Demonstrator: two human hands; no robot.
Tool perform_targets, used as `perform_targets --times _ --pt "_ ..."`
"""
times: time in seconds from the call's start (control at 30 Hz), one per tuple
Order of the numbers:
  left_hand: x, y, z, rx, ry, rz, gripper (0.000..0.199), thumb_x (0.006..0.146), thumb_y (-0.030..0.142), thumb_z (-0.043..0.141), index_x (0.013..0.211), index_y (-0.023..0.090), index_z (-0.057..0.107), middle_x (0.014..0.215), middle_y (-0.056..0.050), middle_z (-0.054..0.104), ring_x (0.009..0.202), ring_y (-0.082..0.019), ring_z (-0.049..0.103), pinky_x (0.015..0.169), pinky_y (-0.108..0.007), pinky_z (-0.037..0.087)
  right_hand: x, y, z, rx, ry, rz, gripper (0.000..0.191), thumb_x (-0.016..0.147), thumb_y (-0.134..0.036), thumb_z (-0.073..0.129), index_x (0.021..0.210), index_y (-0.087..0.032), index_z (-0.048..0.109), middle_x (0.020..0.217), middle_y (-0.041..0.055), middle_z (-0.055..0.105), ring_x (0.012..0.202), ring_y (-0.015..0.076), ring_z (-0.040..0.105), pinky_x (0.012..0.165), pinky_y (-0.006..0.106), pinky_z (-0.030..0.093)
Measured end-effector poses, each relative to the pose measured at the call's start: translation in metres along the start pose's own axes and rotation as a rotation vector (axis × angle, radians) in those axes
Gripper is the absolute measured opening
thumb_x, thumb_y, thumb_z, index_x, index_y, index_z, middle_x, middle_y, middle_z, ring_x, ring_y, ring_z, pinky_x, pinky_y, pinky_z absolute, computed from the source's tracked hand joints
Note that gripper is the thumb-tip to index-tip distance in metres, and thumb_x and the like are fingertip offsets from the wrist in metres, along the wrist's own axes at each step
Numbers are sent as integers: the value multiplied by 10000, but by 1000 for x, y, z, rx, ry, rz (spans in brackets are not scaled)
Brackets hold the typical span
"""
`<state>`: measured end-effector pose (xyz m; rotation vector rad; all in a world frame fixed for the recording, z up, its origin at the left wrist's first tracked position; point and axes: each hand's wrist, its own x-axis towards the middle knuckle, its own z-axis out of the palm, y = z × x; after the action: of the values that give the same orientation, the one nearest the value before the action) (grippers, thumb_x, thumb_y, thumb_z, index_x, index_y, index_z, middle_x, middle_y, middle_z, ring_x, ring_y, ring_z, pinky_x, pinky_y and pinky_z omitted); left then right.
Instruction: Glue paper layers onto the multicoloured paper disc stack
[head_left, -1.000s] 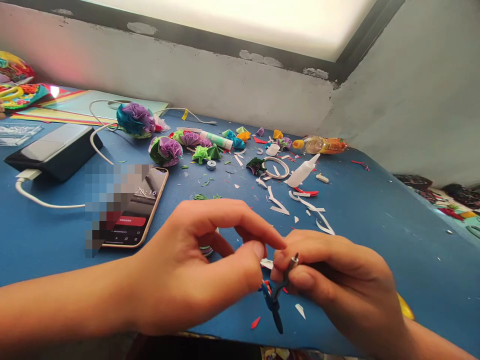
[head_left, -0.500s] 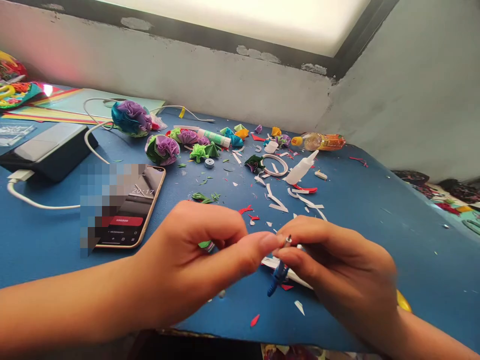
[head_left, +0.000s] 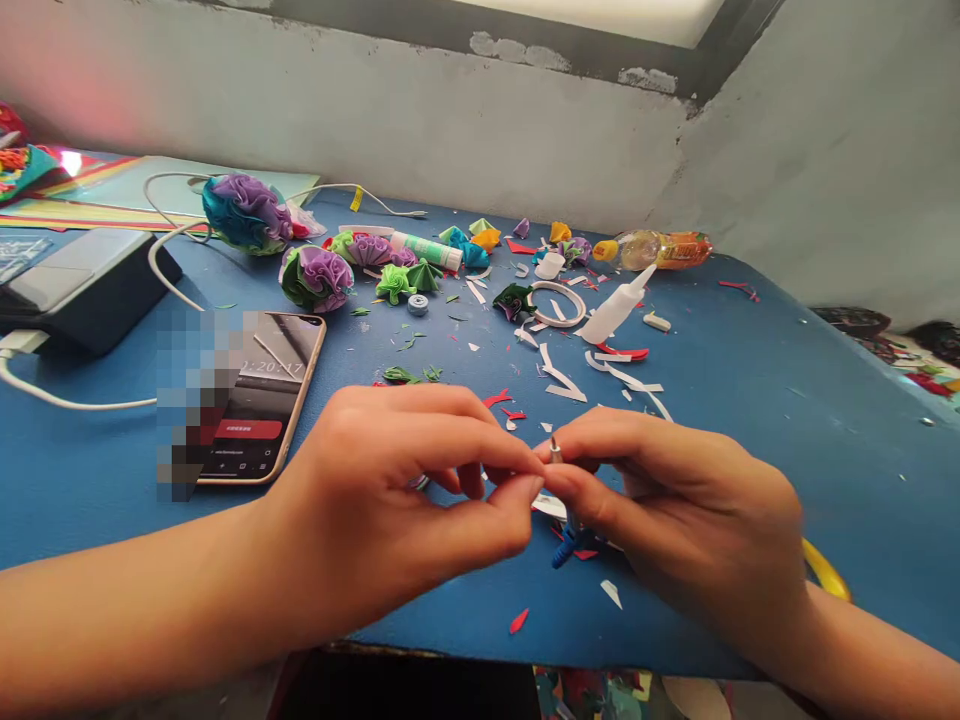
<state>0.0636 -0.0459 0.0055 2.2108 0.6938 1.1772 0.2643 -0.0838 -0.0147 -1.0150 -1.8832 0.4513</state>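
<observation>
Scraps litter your blue table (head_left: pixel 750 420) under the grey wall (head_left: pixel 420 130); your left hand (head_left: pixel 390 510) and right hand (head_left: pixel 690 510) pinch a small metal-tipped tool (head_left: pixel 556 452).

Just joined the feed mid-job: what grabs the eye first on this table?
The two hands meet front and centre: the left hand and right hand pinch a small metal-tipped tool with a blue handle between their fingertips. To the left lies a phone, screen lit. Toward the wall, bright paper flowers and white paper scraps litter the blue table, with a glue bottle lying among them.
</observation>
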Motion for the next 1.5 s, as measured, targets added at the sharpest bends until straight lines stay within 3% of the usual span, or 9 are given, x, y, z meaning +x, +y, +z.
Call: perform_targets --times 0.37,0.7,0.8,0.9,1.2,1.37,1.5 --pt "1 1 -2 40 -54 -78 179 775 27 661 668 141 748 616 44 691 487 6 557 540 -1 474 0 2 -1 8 -64 -4 124 944 -136 740 906 -231 671 825 -65 738 679 63 683 664 88 546" --pt "-4 4 -2 -127 -93 -181 161 846 75 646 773 139 774 720 8 758 645 -70 699 568 -65 567 1 0 -2 -16 -11 29 112 946 -215 756 852 -240 701 762 -33 736 614 110 688 565 149 570" --pt "-3 4 -2 -163 -89 -269 61 796 117 737 750 158 745 702 31 737 631 -77 688 550 -81 580 0 0 -2 -1 -10 11 124 931 -168 761 872 -248 687 777 -58 738 630 89 686 580 126 559" --pt "-1 2 -1 -194 -61 -341 158 754 169 846 698 178 699 661 66 700 590 -62 660 519 -71 573 0 0 -2 -1 -3 4 136 935 -159 754 871 -250 676 771 -71 733 628 77 680 587 117 552" --pt "-3 -2 -4 -144 -135 -171 89 870 110 754 801 148 794 737 10 764 617 -54 672 531 -34 536 1 0 -3 -2 -12 33 106 948 -188 742 863 -239 705 750 -41 728 601 97 670 568 139 554" --pt "-4 -2 -1 -285 -186 -356 120 903 186 716 788 172 748 715 31 693 546 -63 631 468 -82 549 0 -2 -3 45 -91 -10 131 962 -119 708 905 -238 707 828 -62 743 644 61 658 609 110 530" --pt "-1 2 1 -438 -148 -515 131 891 184 703 762 184 728 661 68 664 482 -50 631 458 -71 557 -1 -1 -5 -11 -79 -8 98 983 -167 700 953 -255 730 821 -45 740 649 92 669 655 155 571"
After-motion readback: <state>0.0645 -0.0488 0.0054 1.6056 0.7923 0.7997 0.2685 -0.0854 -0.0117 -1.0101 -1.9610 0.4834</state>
